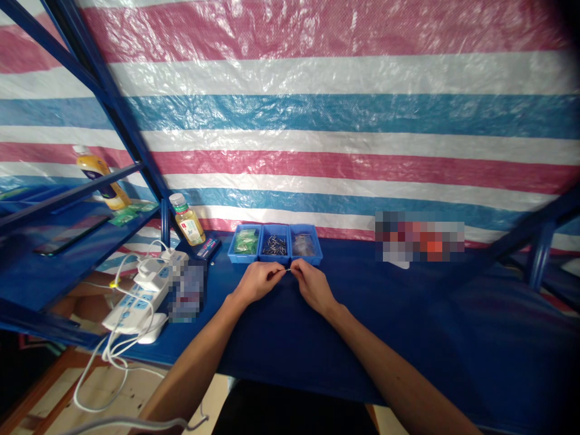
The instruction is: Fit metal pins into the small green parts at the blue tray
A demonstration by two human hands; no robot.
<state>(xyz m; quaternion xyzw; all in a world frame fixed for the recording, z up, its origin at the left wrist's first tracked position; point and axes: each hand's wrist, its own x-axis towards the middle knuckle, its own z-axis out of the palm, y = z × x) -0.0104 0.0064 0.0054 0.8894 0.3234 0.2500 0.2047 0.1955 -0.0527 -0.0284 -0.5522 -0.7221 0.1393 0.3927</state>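
Both hands over blue tabletop (344, 344), seen from above. L. hand (259, 283): thumb & forefinger pinched tog. at the tips, w/ hold of one end of a small thin piece (288, 269); remaining fingers curled in. R. hand (312, 285): likewise closed to a fingertip pinch, on the opp. end. The piece lies btwn the two hands, just in front of the middle tray (275, 228) — too small for its exact form to be told.

Three blue trays stand side by side, touching, beyond the hands: left tray (244, 260) w/ green packets (247, 241); middle w/ dark metal pins (274, 245); right tray (311, 261) w/ pale, see-through pcs. (303, 244), details unclear.

Left of trays: a capped bottle (190, 225), upright but tilted in view, nr. a dark blue box (209, 248). Nearer the viewer — white power strips (136, 302) w/ tangled cables. Background: striped sheet (339, 109), red, white & blue.
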